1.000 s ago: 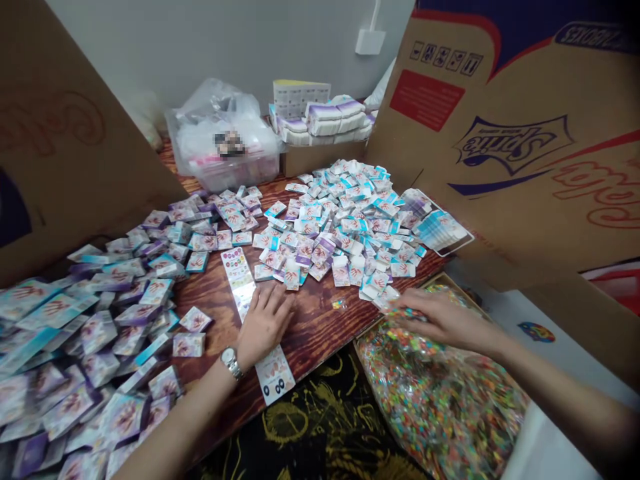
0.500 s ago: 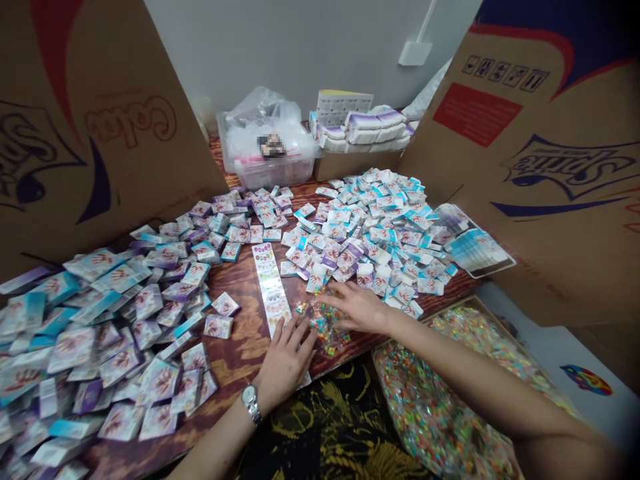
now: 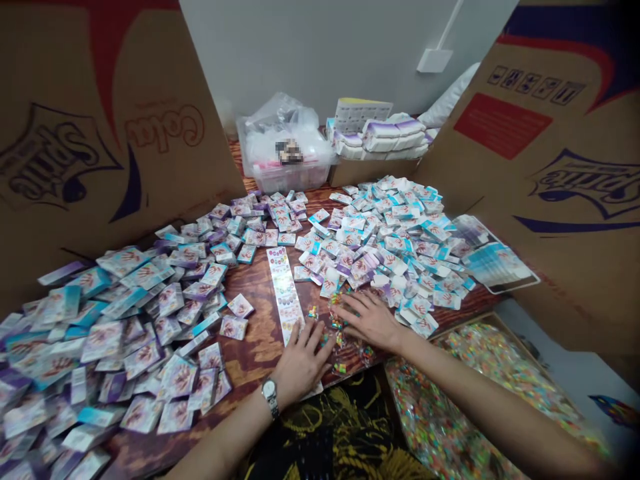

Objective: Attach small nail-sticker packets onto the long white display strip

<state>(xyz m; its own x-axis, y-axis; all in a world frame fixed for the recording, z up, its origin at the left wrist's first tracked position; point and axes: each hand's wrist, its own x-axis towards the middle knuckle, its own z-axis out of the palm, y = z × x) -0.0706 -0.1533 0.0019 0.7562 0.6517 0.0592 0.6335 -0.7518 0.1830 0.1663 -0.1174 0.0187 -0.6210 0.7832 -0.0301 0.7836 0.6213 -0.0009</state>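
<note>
My left hand [image 3: 303, 360], with a watch on its wrist, lies flat with fingers spread on the lower end of a long sticker strip [image 3: 284, 290] on the wooden table [image 3: 255, 350]. My right hand [image 3: 369, 320] lies flat beside it, fingers spread over several small clear packets of colourful beads [image 3: 340, 340] scattered on the table. Both hands hold nothing. A box of the same colourful bead packets [image 3: 450, 413] sits low at the right, under my right forearm.
Heaps of small purple and teal card packets cover the table at the left [image 3: 100, 333] and at the back right [image 3: 390, 247]. Tall cardboard sheets [image 3: 560, 167] stand on both sides. A clear plastic tub [image 3: 287, 157] and stacked packs [image 3: 385, 133] sit at the back.
My right hand came from the bead box to the table and spread bead packets there. My left hand stayed on the sticker strip. The view swung to the left.
</note>
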